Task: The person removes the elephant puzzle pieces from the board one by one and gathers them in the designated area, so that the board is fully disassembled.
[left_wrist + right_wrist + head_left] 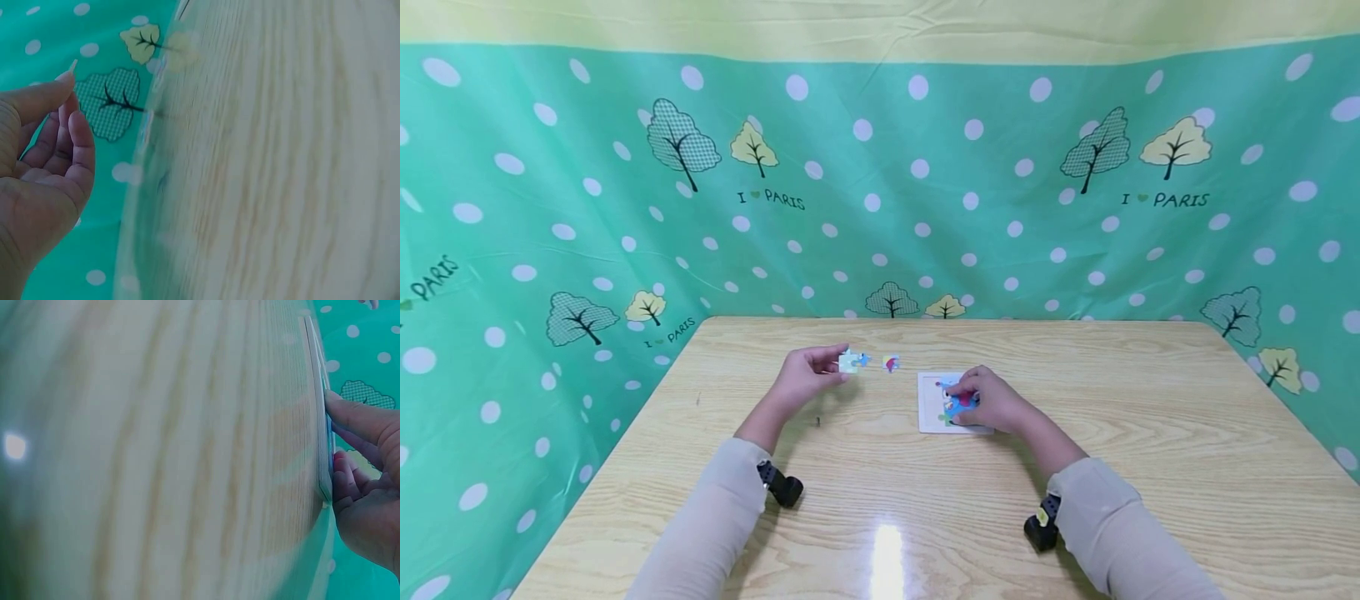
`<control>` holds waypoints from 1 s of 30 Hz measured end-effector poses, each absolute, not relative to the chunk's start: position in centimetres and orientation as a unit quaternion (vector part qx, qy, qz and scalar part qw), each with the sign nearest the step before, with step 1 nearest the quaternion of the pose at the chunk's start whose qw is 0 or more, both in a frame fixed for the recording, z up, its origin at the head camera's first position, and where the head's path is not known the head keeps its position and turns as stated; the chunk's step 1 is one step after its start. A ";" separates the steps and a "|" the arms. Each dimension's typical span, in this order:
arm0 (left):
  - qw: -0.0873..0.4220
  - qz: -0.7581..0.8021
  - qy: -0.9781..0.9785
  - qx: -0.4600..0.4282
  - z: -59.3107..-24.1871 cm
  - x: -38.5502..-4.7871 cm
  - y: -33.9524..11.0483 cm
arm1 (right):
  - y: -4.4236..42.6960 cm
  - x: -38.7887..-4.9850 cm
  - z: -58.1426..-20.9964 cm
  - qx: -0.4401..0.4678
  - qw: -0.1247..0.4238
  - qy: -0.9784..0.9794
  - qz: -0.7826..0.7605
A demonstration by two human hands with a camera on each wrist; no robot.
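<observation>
My left hand [805,377] pinches a pale jigsaw puzzle piece [852,362] with blue on it, raised above the table. In the left wrist view, only the thin edge of that piece [74,64] sticks out past the thumb and fingertip. Another puzzle piece [891,363], pink and yellow, is just right of it. To the right lies a white puzzle tray [929,408] with a blue and green picture in it. Over the tray, my right hand [992,402] grips a blue puzzle piece [961,403] between thumb and fingers, partly covered by the hand.
The wooden table [880,475] runs back to a green dotted curtain [925,192]. A tiny dark bit [817,422] lies on the wood near the left forearm. Each wrist carries a black camera.
</observation>
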State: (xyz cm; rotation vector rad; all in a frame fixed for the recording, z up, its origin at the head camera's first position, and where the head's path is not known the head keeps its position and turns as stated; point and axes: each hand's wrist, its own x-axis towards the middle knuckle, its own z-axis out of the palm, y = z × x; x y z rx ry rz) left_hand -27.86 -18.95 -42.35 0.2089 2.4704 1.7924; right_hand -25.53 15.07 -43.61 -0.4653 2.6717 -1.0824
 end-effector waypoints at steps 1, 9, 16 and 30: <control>0.039 0.584 0.808 0.067 -42.5 -28.0 -19.1 | 15.1 -25.5 -43.6 -0.158 0.111 0.910 -0.368; 0.030 0.573 0.818 0.045 -43.1 -28.7 -20.0 | 15.0 -25.5 -43.6 -0.155 0.113 0.908 -0.371; 0.028 0.577 0.816 0.023 -43.4 -29.4 -20.7 | 15.0 -25.5 -43.6 -0.154 0.114 0.910 -0.368; 0.026 0.546 0.838 -0.006 -44.6 -31.6 -21.8 | 15.0 -25.4 -43.5 -0.155 0.113 0.911 -0.364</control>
